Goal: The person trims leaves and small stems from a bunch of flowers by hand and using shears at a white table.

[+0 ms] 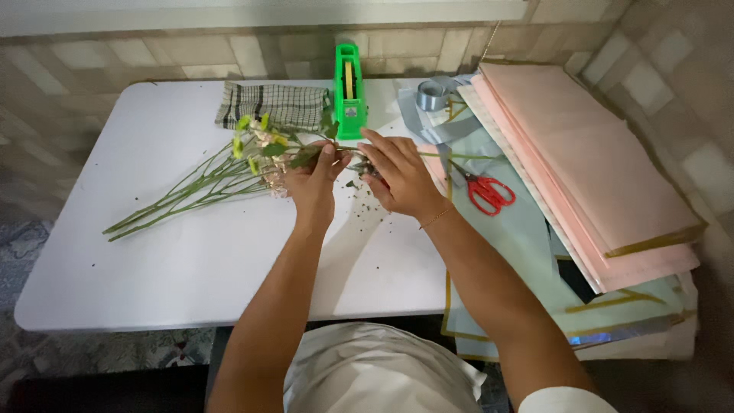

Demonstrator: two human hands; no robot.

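Flowers [260,149] lie across white table [153,252], stems fanning toward its left edge. Left hand [312,180] curled round the blooms' end, thumb up top. Right hand [397,176] pinches a single green stem [459,157] w/ fingertips; the grip looks closed, though partly hidden. Bits of debris scattered btwn the wrists. Green tape dispenser [349,92] just behind, checked cloth [271,105] beside it. Red scissors [488,191] on pale wrapping sheets [596,176] at right.
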